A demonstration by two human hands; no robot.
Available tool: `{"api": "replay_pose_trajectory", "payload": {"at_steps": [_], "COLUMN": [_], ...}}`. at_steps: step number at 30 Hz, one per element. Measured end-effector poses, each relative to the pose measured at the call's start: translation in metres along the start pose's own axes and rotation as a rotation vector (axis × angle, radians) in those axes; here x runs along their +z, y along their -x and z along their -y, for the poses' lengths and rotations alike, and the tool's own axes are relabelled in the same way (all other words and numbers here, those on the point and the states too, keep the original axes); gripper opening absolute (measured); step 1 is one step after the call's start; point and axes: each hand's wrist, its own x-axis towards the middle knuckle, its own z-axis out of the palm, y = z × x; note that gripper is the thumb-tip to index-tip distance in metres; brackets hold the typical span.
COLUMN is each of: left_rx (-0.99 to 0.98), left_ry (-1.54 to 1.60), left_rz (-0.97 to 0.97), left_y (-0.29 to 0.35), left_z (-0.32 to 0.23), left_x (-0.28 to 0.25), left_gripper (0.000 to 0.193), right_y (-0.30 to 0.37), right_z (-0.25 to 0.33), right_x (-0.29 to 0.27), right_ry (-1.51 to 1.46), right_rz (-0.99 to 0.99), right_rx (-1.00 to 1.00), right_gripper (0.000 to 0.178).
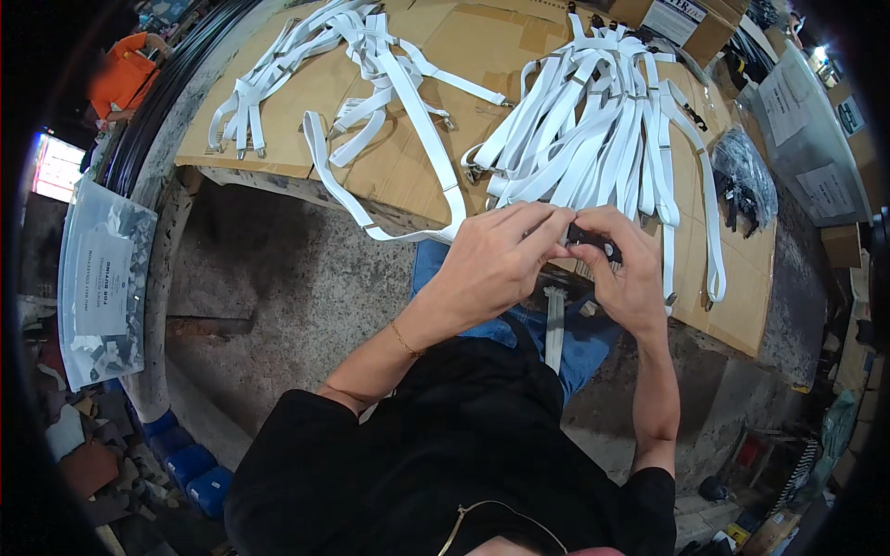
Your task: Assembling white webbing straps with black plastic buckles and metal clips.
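Both my hands meet at the near edge of the cardboard-covered table. Between their fingertips is a small black piece (593, 243), perhaps a clip; the fingers hide most of it. My left hand (501, 255) is closed in a pinch at its left side, and my right hand (630, 269) grips its right side with thumb and forefinger. A white suspender strap (408, 102) with metal clips loops from the table to behind my left hand. Below the hands another white strap end (554, 324) hangs over my jeans. A big bundle of white suspenders (603, 130) lies just beyond.
Another heap of white suspenders (287, 56) lies at the far left of the cardboard (482, 46). Black clips in a clear plastic bag (744, 176) lie at the right, beside a translucent bin (807, 130). A second bin (107, 287) of small parts stands left.
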Motion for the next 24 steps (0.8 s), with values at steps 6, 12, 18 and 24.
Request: {"api": "replay_pose_trajectory", "payload": {"at_steps": [6,12,18,24], "left_rx": [-0.004,-0.05,-0.109,-0.195], "left_ry": [0.006,0.102,0.193,0.236], "left_rz": [0.024,-0.032,-0.05,-0.05], "left_y": [0.0,0.005,0.013,0.011], "left_z": [0.0,0.001,-0.001,-0.003], "left_x": [0.002,-0.002,0.008,0.006], "left_gripper": [0.04,0.038,0.033,0.035], "right_y": [0.003,0.002,0.019,0.007], "right_z": [-0.001,-0.01,-0.028,-0.019], "right_x": [-0.001,-0.019,0.007,0.019], "right_ry": [0.084,0.006,-0.905,-0.794], "right_rz": [-0.023,-0.127,-0.131,-0.286], "right_rx": [-0.073,0.084,0.448,0.092], "right_gripper": [0.02,0.031,0.031,0.014]}}
